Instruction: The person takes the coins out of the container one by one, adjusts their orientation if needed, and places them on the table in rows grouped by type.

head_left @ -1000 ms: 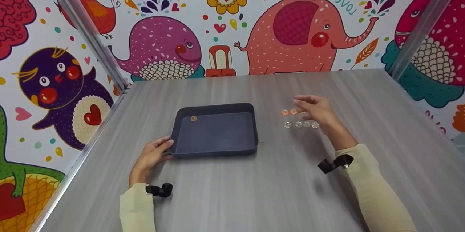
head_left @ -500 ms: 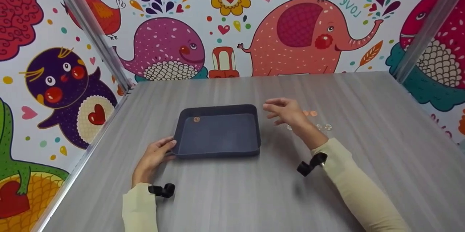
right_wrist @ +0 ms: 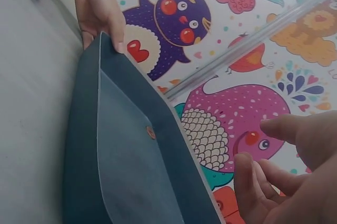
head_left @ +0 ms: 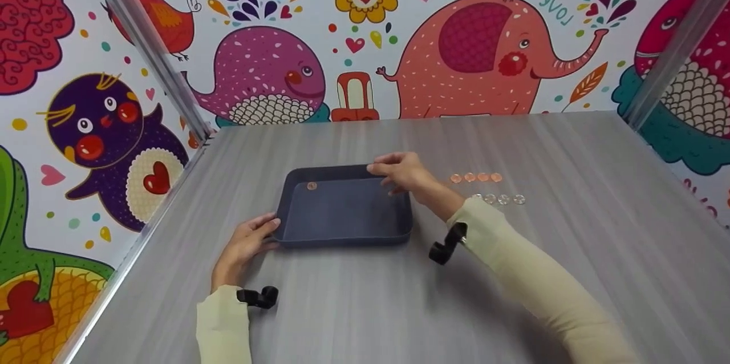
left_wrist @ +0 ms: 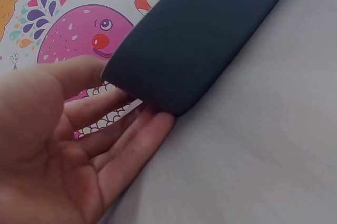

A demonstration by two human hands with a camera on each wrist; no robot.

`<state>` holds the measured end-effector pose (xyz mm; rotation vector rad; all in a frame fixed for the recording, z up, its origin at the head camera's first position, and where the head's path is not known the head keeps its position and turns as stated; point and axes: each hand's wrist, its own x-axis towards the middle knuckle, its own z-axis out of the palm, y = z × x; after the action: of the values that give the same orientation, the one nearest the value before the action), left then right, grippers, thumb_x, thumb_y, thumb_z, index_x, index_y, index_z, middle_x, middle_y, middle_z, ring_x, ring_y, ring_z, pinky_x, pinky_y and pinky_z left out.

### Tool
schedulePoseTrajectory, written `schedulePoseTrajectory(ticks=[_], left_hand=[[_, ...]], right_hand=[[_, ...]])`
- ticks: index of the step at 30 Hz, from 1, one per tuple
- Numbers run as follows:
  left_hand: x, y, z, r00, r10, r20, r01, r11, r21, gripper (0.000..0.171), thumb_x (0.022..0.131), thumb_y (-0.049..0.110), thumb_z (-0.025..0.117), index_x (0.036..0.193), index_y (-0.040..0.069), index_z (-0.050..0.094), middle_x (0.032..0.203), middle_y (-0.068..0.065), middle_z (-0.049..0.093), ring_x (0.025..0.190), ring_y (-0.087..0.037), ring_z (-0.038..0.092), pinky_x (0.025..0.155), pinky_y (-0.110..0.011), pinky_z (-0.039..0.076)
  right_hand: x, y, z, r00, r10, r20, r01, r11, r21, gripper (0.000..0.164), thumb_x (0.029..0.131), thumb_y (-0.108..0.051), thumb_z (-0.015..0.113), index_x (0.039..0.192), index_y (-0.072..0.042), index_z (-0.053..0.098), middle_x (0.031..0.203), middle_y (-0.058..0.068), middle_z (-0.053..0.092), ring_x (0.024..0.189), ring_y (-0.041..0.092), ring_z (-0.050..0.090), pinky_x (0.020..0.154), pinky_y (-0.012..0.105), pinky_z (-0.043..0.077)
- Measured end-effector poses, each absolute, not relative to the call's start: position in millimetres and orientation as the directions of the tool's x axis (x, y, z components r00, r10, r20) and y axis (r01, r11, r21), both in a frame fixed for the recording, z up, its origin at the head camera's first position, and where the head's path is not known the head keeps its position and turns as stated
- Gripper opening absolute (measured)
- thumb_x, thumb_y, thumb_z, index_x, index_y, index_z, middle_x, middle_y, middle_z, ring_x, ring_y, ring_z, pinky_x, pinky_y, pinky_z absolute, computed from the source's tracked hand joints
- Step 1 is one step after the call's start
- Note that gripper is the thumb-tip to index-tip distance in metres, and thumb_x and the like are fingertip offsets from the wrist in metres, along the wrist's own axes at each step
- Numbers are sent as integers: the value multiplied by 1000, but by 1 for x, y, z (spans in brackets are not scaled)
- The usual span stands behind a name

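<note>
A dark grey baking tray (head_left: 345, 241) lies on the table, with one copper coin (head_left: 312, 186) on its floor near the far left corner. My left hand (head_left: 242, 244) holds the tray's near left corner, thumb at the rim and other fingers against the outer wall. Over the tray's far right corner hovers my right hand (head_left: 402, 173). In the right wrist view its thumb and fingertips stand apart, and no coin shows between them. Right of the tray lie a row of copper coins (head_left: 483, 177) and, nearer me, a row of silver coins (head_left: 503, 199), partly hidden by the right forearm.
The grey wood-grain table (head_left: 342, 307) is bounded by printed walls with cartoon animals at the back and sides. Metal posts (head_left: 154, 50) stand at the back corners. Each wrist carries a black camera (head_left: 447, 243) on its strap.
My right hand has moved left from above the coin rows to the tray's far right corner, uncovering the copper row. My left hand stays on the tray; the view has shifted slightly.
</note>
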<state>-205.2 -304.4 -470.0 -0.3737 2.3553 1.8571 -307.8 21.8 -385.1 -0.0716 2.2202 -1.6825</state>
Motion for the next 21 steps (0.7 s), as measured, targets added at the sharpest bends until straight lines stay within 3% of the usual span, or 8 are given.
schedulePoseTrajectory(ticks=[6,14,21], left_hand=[[-205,-304,-469,-968,-109,-224,-243,201,949,68,100,27,63,150,-10,35,151,-34,41,121,-27,62,88,-29,60],[-206,-302,-466,-956,-135,-261,-285,218,933,56,104,19,55,151,-6,37,153,-30,41,136,-38,49,94,-32,58],[-207,-301,-469,-955,-136,-264,-287,200,937,55,104,19,54,151,-5,38,152,-30,42,131,-34,54,95,-33,58]], right_hand=[[-314,-2,-385,-921,-245,-302,218,319,-922,41,88,-31,78,120,-9,65,121,9,67,97,22,66,63,26,59],[-323,-36,-391,-908,-216,-358,272,344,-899,47,89,-31,78,123,-5,58,130,14,64,110,27,68,85,37,62],[-329,-76,-407,-899,-131,-417,357,330,-874,40,88,-24,79,119,-4,66,126,12,69,102,25,72,67,30,61]])
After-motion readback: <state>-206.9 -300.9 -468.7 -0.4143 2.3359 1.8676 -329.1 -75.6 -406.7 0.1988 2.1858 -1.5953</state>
